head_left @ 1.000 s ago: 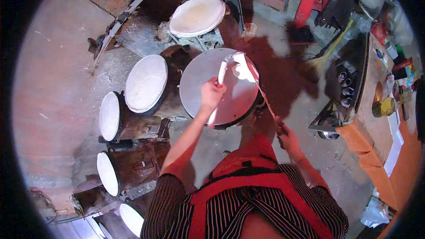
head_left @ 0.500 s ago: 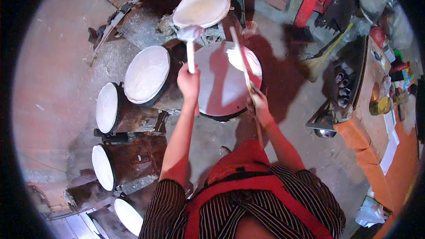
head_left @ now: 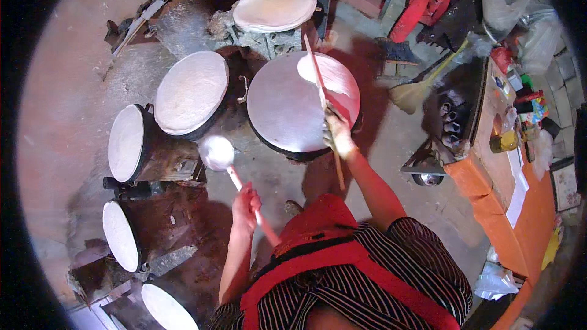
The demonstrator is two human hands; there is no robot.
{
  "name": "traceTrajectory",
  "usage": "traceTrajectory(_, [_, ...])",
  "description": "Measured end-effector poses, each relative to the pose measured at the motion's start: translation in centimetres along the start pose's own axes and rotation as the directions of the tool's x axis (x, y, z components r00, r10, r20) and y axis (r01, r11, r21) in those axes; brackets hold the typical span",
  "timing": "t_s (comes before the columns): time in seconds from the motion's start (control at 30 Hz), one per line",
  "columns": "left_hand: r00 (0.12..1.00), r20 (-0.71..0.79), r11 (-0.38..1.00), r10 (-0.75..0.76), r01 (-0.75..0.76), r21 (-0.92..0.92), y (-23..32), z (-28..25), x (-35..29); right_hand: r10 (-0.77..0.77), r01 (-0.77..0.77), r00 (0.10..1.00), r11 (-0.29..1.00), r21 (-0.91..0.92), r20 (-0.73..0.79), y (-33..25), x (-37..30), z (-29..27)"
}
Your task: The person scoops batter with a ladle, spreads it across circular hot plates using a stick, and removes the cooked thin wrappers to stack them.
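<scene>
A round griddle [head_left: 278, 107] stands in front of me, with white batter [head_left: 336, 82] spread on its far right part. My right hand [head_left: 338, 131] is closed round a long thin wooden stick [head_left: 312, 61]. The stick's flat upper end lies across the batter; whether it touches the surface I cannot tell. Left of the griddle and nearer my body, my left hand [head_left: 246, 205] grips the white handle of a ladle [head_left: 217, 153]. The ladle's round bowl shines and is held off the griddle; its contents cannot be made out.
Several more round plates with pale flat sheets, such as the left plate [head_left: 191, 93] and far plate [head_left: 275, 9], curve round on drum-like stoves. At right are a broom [head_left: 408, 95] and a table with an orange cover [head_left: 489, 223], holding a yellow jar [head_left: 506, 141].
My left hand has drawn the ladle back from beside the griddle's far left edge toward my body. The stick stays over the griddle's right side. The view has shifted slightly.
</scene>
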State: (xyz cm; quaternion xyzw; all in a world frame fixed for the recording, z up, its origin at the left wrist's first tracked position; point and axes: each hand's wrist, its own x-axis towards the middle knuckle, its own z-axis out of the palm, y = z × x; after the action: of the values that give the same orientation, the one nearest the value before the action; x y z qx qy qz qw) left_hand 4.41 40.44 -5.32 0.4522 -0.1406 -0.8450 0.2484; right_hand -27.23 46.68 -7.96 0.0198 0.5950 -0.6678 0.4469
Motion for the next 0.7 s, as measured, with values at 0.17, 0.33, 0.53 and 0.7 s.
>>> traceTrajectory(0.17, [0.972, 0.057, 0.958, -0.226, 0.233, -0.170, -2.2, -8.2, -1.2, -0.303, 0.311, 0.916, 0.950, -0.014, -0.261, 5.4, -4.5, -3.6])
traceTrajectory(0.33, [0.969, 0.017, 0.948, -0.247, 0.245, -0.201, -4.5, -10.9, -1.6, -0.345, 0.328, 0.933, 0.931, -0.159, -0.100, 6.0, -0.1, -2.3])
traceTrajectory(0.53, [0.940, -0.272, 0.972, -0.206, 0.164, -0.170, -5.6, -8.9, -3.6, -0.116, 0.099, 0.991, 0.970, -0.221, -0.065, 0.4, 0.2, 2.5])
traceTrajectory(0.7, [0.978, 0.026, 0.894, -0.207, 0.200, -0.402, -9.8, -14.4, -1.4, 0.022, 0.075, 0.938, 0.962, -0.264, 0.347, -2.5, -2.0, -2.8])
